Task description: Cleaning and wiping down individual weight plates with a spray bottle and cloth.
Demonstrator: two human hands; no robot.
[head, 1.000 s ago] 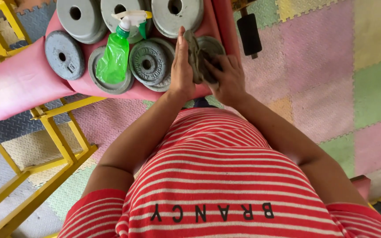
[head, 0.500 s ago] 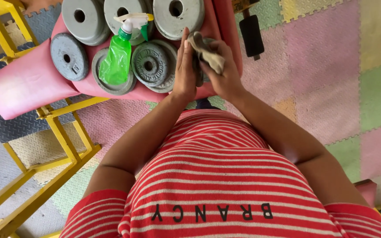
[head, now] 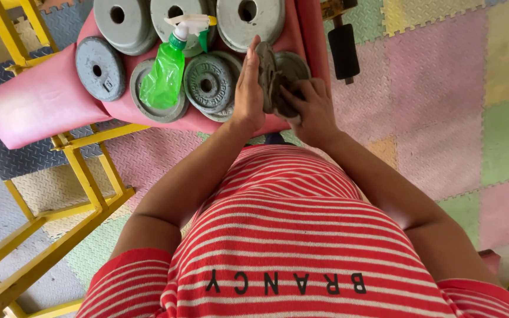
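Person in red striped shirt [head: 278, 235] stands over the pink padded bench [head: 36, 106]. Left hand [head: 248, 88] flat, fingers straight, pressed against a small grey weight plate [head: 264, 73] held on edge. Right hand [head: 313, 109] has fingers clenched on a dark cloth [head: 281, 100] against the plate's other face. Beyond: green spray bottle [head: 166, 73] lying on other grey plates [head: 207, 82]; yellow frame [head: 83, 176] below.

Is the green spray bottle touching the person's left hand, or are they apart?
Apart. The head view shows the green spray bottle lying on grey weight plates, one plate between it and the left hand.
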